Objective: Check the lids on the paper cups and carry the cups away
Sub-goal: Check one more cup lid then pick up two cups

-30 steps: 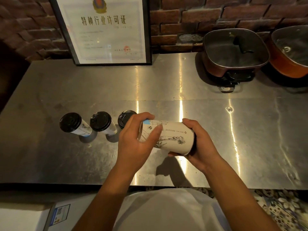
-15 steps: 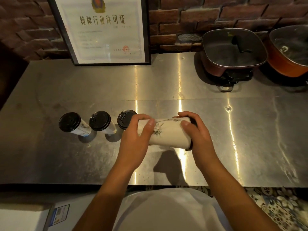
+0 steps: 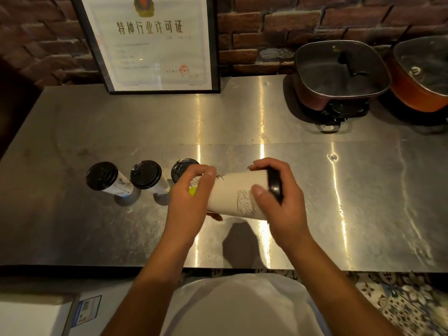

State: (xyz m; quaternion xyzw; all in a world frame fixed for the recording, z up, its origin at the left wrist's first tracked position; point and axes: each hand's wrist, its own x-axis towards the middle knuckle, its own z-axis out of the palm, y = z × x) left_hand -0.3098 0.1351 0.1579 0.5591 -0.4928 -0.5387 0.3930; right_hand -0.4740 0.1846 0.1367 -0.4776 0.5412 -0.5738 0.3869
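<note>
I hold a white paper cup (image 3: pixel 232 192) with line drawings on its side, lying horizontal above the steel counter (image 3: pixel 315 190). My left hand (image 3: pixel 191 202) grips its base end. My right hand (image 3: pixel 283 197) grips the other end, fingers curled round its black lid (image 3: pixel 275 187). To the left, three more lidded cups stand upright in a row on the counter: one (image 3: pixel 104 178) at far left, one (image 3: pixel 148 177) in the middle, and one (image 3: pixel 181 167) partly hidden behind my left hand.
A framed certificate (image 3: pixel 152 42) leans against the brick wall at the back. Two lidded electric pots stand at the back right, a dark red one (image 3: pixel 339 76) and an orange one (image 3: pixel 419 76). The counter's front edge is close to my body.
The cup has been turned about its long axis in my hands, so different drawings face up. My right hand has shifted over the lid end, and the black lid now shows.
</note>
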